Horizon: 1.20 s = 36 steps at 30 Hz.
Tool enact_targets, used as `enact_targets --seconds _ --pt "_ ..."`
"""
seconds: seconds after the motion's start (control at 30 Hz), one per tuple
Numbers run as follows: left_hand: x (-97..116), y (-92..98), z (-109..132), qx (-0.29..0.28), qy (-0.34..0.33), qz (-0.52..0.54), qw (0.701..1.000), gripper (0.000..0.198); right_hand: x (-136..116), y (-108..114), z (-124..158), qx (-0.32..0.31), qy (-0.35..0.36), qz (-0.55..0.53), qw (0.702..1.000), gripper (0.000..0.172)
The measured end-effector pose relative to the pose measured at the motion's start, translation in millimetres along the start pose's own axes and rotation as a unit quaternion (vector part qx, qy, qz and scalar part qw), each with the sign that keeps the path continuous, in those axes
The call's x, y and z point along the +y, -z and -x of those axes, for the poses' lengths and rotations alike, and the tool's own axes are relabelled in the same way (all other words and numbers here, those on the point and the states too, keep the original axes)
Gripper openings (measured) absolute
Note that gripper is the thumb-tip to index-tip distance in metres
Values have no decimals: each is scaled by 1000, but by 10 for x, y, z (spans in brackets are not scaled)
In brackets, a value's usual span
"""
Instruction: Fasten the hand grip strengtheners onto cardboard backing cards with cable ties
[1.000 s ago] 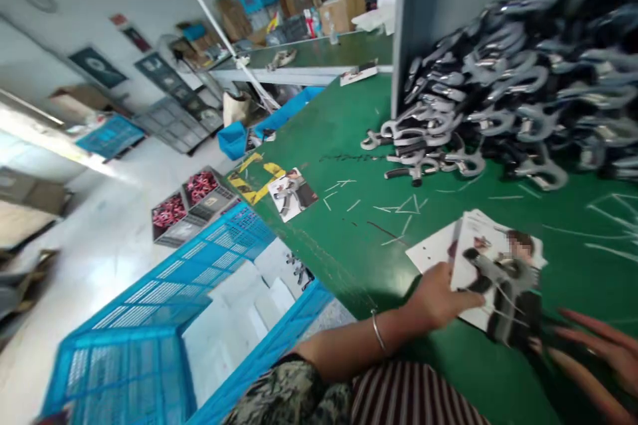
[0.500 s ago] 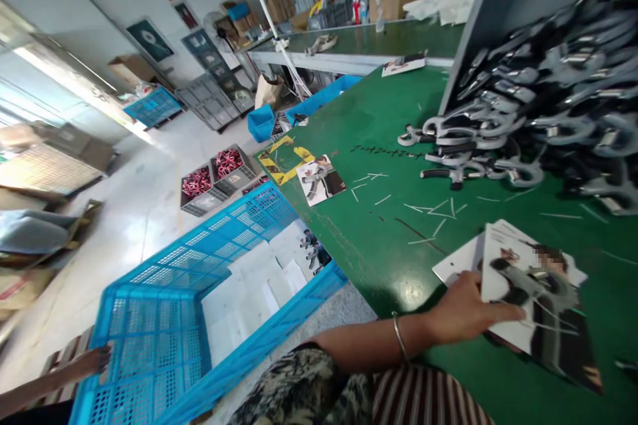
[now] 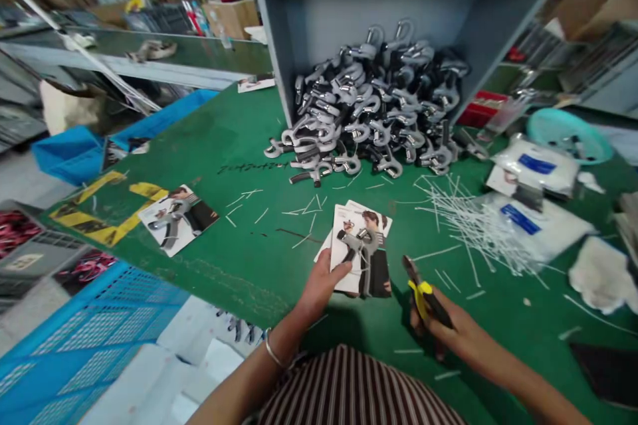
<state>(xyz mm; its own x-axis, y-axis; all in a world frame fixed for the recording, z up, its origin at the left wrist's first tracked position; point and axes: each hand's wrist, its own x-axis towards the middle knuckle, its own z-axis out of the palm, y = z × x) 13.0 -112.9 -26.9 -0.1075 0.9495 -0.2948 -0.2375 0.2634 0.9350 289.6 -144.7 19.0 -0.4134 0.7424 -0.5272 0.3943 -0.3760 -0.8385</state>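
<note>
My left hand [image 3: 318, 289] pinches the near left edge of a printed card [image 3: 339, 226], its thumb on top. On the card lies a grey and black hand grip [image 3: 366, 246] with thin white ties across it; the edge of at least one more card shows behind. My right hand [image 3: 446, 322] is wrapped round cutting pliers [image 3: 423, 295] with yellow and black handles. The jaws point away from me, just right of the card and apart from it. Another card with a hand grip [image 3: 178, 219] lies further left, beside yellow-black tape.
A grey crate [image 3: 276, 46] lies on its side, hand grips [image 3: 369, 106] spilling from it onto the green table [image 3: 239, 232]. White ties [image 3: 468, 226] are heaped at right beside plastic bags [image 3: 543, 226] and a turquoise bowl [image 3: 543, 123]. A blue basket [image 3: 124, 305] stands at lower left.
My view has swung right, bringing the whole crate into sight. The left hand still holds the card. My right hand with the pliers now shows; it was out of view before.
</note>
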Motion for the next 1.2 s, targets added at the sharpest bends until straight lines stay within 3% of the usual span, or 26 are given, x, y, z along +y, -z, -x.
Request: enact_targets --seconds 0.1,0.2,0.4,0.57,0.97,1.1,1.2 --pt "15 -70 39 -5 -16 -14 1000 43 -188 62 11 -22 28 113 993 53" --pt "47 -197 45 16 -63 7 998 47 -234 -73 5 -25 56 201 978 60" --pt "131 -478 32 17 -98 104 990 41 -154 -644 -258 215 50 312 924 62" --pt "114 -532 51 39 -106 114 987 41 -228 -744 -358 272 69 346 895 62" --pt "108 -533 76 34 -110 133 984 42 -221 -734 -398 248 53 314 915 54" --pt "98 -541 66 38 -100 130 986 45 -201 -706 -420 222 45 239 944 32" --pt "103 -552 48 29 -83 142 986 44 -147 -740 -442 188 73 114 973 28"
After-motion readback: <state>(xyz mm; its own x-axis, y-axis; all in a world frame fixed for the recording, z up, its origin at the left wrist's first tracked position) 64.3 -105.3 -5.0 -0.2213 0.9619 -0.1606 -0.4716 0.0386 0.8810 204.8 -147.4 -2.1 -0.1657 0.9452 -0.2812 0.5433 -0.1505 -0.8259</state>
